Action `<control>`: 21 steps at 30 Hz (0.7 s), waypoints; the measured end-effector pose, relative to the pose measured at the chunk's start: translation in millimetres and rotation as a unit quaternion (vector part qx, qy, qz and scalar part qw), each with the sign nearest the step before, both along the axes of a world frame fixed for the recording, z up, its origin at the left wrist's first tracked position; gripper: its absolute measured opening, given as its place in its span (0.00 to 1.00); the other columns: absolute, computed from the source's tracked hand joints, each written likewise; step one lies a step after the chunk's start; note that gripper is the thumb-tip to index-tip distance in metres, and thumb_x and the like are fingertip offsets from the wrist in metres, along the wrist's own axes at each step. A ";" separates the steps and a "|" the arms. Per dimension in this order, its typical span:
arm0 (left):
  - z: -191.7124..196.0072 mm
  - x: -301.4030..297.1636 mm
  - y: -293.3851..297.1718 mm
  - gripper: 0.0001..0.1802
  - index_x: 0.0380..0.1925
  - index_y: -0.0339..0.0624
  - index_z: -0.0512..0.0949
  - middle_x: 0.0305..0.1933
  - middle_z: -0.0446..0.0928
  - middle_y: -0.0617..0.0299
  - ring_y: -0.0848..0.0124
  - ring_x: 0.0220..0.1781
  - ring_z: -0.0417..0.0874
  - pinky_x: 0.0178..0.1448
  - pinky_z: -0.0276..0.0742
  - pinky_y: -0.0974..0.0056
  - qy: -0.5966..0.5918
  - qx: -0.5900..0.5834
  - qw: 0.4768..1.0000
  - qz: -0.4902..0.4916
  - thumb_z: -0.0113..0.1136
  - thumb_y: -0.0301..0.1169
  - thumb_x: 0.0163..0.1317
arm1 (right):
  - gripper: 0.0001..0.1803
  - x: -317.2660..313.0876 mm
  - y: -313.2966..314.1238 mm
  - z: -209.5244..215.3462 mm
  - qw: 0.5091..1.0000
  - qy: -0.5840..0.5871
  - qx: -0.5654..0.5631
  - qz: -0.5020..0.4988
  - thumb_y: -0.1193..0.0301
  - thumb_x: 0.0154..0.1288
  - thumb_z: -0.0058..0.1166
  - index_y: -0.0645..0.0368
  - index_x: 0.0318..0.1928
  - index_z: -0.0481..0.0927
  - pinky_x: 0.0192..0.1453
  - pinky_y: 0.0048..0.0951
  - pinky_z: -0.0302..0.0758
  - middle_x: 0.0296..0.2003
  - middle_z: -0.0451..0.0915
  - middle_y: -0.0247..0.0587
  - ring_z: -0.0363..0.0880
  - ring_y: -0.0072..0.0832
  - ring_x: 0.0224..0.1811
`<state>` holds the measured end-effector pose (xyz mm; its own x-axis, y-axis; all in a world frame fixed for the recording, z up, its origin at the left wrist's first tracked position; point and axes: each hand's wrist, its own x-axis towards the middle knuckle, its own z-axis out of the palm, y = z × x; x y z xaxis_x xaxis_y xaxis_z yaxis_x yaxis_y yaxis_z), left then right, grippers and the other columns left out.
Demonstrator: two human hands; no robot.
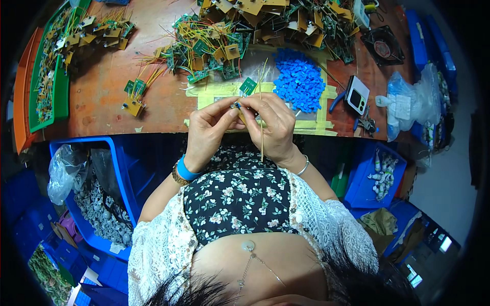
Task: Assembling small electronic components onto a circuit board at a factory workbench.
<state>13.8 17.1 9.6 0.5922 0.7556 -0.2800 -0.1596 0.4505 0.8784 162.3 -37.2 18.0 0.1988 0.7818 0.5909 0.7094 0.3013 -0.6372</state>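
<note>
Close to the table's front edge, my left hand and my right hand meet, fingertips pinched together on a small yellow-brown circuit board. My fingers cover most of it, and a small dark part shows at its top. A green circuit board sticks up just beyond my fingertips; whether it is wired to the brown one I cannot tell. A thin wooden stick is tucked in my right hand, running upright past the fingers. Beyond the right hand lies a heap of small blue plastic pieces.
Wired circuit boards pile up at the back, with a small bunch at left. A green tray holds more. Pliers, a phone, a black fan and a plastic bag sit right. Blue bins flank my lap.
</note>
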 end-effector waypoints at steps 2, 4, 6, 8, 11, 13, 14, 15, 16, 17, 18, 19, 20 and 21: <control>-4.3 -1.5 0.8 0.16 0.54 0.30 0.77 0.41 0.82 0.56 0.73 0.37 0.85 0.44 0.86 0.70 -0.010 -0.002 1.000 0.001 0.56 0.24 0.69 | 0.14 -0.1 -0.5 0.7 1.000 0.001 0.002 0.005 0.84 0.48 0.64 0.64 0.38 0.81 0.37 0.35 0.79 0.30 0.82 0.45 0.82 0.40 0.34; -6.7 -2.2 0.7 0.15 0.54 0.30 0.77 0.41 0.83 0.54 0.73 0.37 0.85 0.44 0.86 0.70 -0.019 -0.003 1.000 0.001 0.56 0.25 0.69 | 0.13 -1.7 -2.2 1.4 1.000 0.009 -0.004 0.001 0.85 0.48 0.64 0.63 0.37 0.82 0.37 0.33 0.78 0.31 0.82 0.44 0.83 0.38 0.34; -7.1 -2.5 0.3 0.15 0.52 0.30 0.78 0.40 0.83 0.53 0.73 0.36 0.86 0.42 0.86 0.70 -0.012 -0.012 1.000 0.013 0.57 0.27 0.69 | 0.13 -3.1 -3.1 1.2 1.000 0.016 -0.010 -0.003 0.86 0.49 0.65 0.63 0.37 0.82 0.38 0.32 0.78 0.31 0.83 0.43 0.83 0.37 0.35; -5.5 -4.9 -1.1 0.15 0.52 0.29 0.78 0.40 0.83 0.54 0.72 0.35 0.86 0.41 0.85 0.70 -0.001 0.000 1.000 0.021 0.57 0.26 0.69 | 0.13 -4.1 -3.1 0.7 1.000 0.010 -0.004 0.014 0.86 0.49 0.65 0.63 0.37 0.82 0.38 0.32 0.78 0.33 0.83 0.44 0.83 0.37 0.36; 0.9 -18.7 -1.7 0.14 0.50 0.28 0.79 0.38 0.83 0.55 0.72 0.34 0.86 0.40 0.84 0.70 0.068 0.077 0.993 0.057 0.57 0.25 0.68 | 0.14 -3.3 -0.3 5.3 0.997 0.032 0.038 0.051 0.85 0.50 0.65 0.63 0.40 0.82 0.39 0.32 0.78 0.34 0.84 0.44 0.83 0.37 0.37; -3.9 -44.1 4.2 0.13 0.50 0.31 0.80 0.40 0.83 0.57 0.73 0.37 0.85 0.42 0.82 0.69 0.096 0.214 0.966 0.111 0.56 0.23 0.68 | 0.15 5.6 -0.8 7.2 0.997 0.031 0.054 0.040 0.85 0.51 0.65 0.63 0.41 0.82 0.39 0.31 0.78 0.35 0.84 0.44 0.83 0.36 0.36; -0.3 -57.8 11.0 0.12 0.49 0.31 0.81 0.40 0.84 0.58 0.74 0.38 0.84 0.42 0.81 0.71 0.167 0.281 0.931 0.162 0.58 0.21 0.66 | 0.15 11.2 -1.3 7.2 0.997 0.030 0.068 0.030 0.84 0.52 0.64 0.63 0.43 0.81 0.38 0.30 0.78 0.36 0.84 0.44 0.83 0.34 0.36; -10.6 -74.2 22.4 0.12 0.49 0.33 0.82 0.42 0.84 0.59 0.76 0.39 0.83 0.43 0.80 0.71 0.166 0.321 0.908 0.213 0.57 0.21 0.67 | 0.15 16.1 -3.4 6.8 0.997 0.030 0.069 0.028 0.84 0.52 0.64 0.63 0.43 0.81 0.38 0.30 0.78 0.36 0.84 0.44 0.83 0.34 0.36; -10.0 -87.9 31.8 0.12 0.49 0.33 0.82 0.45 0.83 0.58 0.75 0.40 0.83 0.44 0.80 0.70 0.190 0.347 0.883 0.251 0.57 0.22 0.67 | 0.15 21.4 -5.4 4.5 0.998 0.039 0.039 0.002 0.84 0.54 0.64 0.63 0.44 0.81 0.38 0.29 0.77 0.37 0.84 0.44 0.82 0.33 0.35; -7.8 -99.6 42.2 0.12 0.49 0.33 0.82 0.44 0.83 0.58 0.76 0.39 0.82 0.43 0.78 0.71 0.217 0.366 0.859 0.285 0.57 0.22 0.67 | 0.15 24.2 -5.9 3.5 0.999 0.048 0.010 -0.023 0.83 0.55 0.64 0.63 0.45 0.81 0.38 0.28 0.77 0.37 0.84 0.44 0.81 0.31 0.35; -14.9 -116.0 54.0 0.11 0.48 0.33 0.82 0.42 0.83 0.57 0.75 0.38 0.82 0.41 0.78 0.71 0.277 0.391 0.828 0.292 0.57 0.23 0.67 | 0.14 24.7 -5.4 0.7 0.998 0.065 0.003 -0.022 0.83 0.57 0.63 0.63 0.44 0.81 0.37 0.26 0.76 0.37 0.84 0.44 0.79 0.29 0.33; -20.9 -130.2 64.0 0.11 0.47 0.33 0.82 0.40 0.83 0.57 0.75 0.37 0.82 0.39 0.77 0.71 0.336 0.415 0.791 0.298 0.58 0.23 0.67 | 0.14 24.7 -5.6 0.2 0.998 0.067 0.004 -0.021 0.83 0.57 0.63 0.63 0.44 0.81 0.37 0.26 0.76 0.37 0.84 0.44 0.79 0.29 0.33; -26.4 -139.7 70.9 0.11 0.47 0.33 0.82 0.40 0.83 0.57 0.75 0.37 0.82 0.39 0.77 0.71 0.337 0.415 0.790 0.300 0.58 0.23 0.67 | 0.13 24.2 -5.6 -1.2 0.998 0.063 0.001 -0.018 0.83 0.57 0.63 0.63 0.44 0.82 0.37 0.25 0.75 0.37 0.84 0.44 0.79 0.29 0.33; -27.5 -144.2 76.5 0.11 0.47 0.34 0.82 0.40 0.82 0.56 0.72 0.38 0.81 0.40 0.77 0.68 0.381 0.440 0.761 0.287 0.59 0.23 0.66 | 0.13 24.0 -5.7 -2.4 0.998 0.059 -0.002 -0.016 0.83 0.57 0.63 0.63 0.44 0.82 0.36 0.25 0.75 0.36 0.84 0.43 0.79 0.28 0.33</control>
